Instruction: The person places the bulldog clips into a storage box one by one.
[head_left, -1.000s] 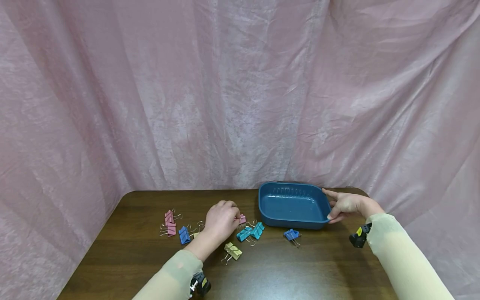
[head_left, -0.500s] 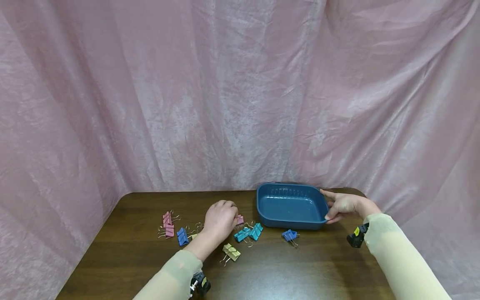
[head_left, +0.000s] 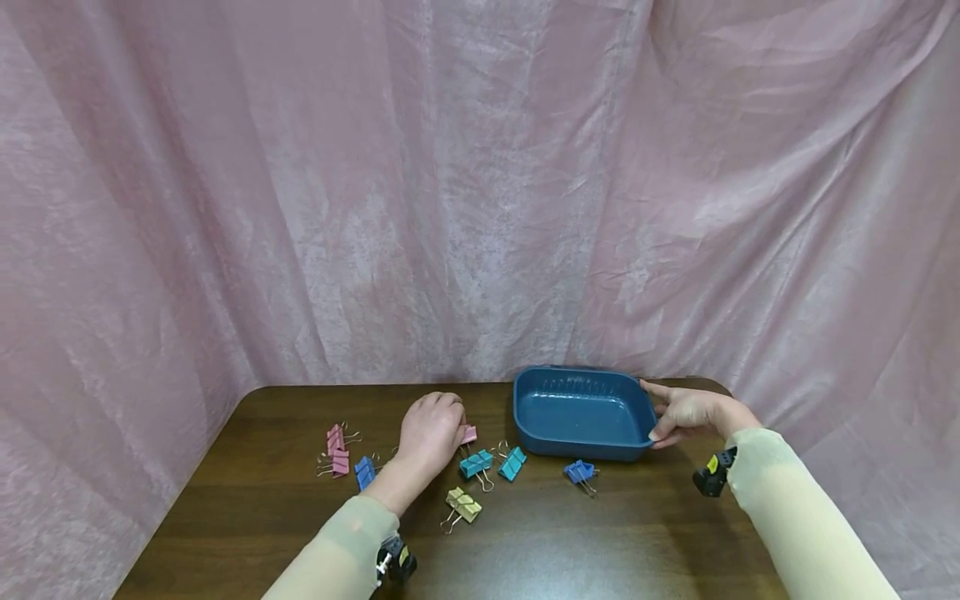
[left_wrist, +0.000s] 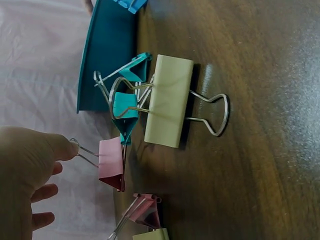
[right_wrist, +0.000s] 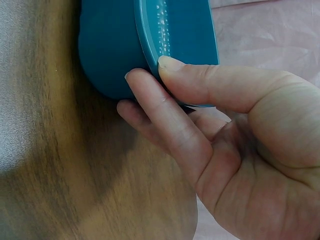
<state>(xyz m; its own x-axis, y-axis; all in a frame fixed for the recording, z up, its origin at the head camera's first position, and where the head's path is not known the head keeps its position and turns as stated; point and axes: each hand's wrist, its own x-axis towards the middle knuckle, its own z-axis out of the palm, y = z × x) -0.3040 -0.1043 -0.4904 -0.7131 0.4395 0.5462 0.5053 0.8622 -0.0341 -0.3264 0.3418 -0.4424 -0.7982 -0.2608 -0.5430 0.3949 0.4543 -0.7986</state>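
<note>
My left hand [head_left: 431, 429] pinches a wire handle of a pink binder clip [left_wrist: 110, 161] between thumb and finger; the other fingers sit behind. Right beside that clip is a teal binder clip [head_left: 476, 464]; whether the two are hooked together I cannot tell. A second teal binder clip [head_left: 513, 464] lies a little to the right. Nearer the front is a yellow binder clip [head_left: 463, 504], large in the left wrist view. My right hand [head_left: 690, 414] grips the right end of a blue rectangular dish [head_left: 581, 448], thumb on the rim and fingers against the outer wall [right_wrist: 107, 55].
Two pink binder clips [head_left: 337, 450] and a blue one [head_left: 365, 472] lie at the left of the brown table [head_left: 600, 542]. Another blue binder clip [head_left: 580, 472] sits in front of the dish. A pink curtain [head_left: 480, 208] hangs behind the table's back edge.
My left hand has shifted slightly left with the pink clip. The nearby teal clip has moved left too, apart from the second teal clip. My right hand stays on the dish.
</note>
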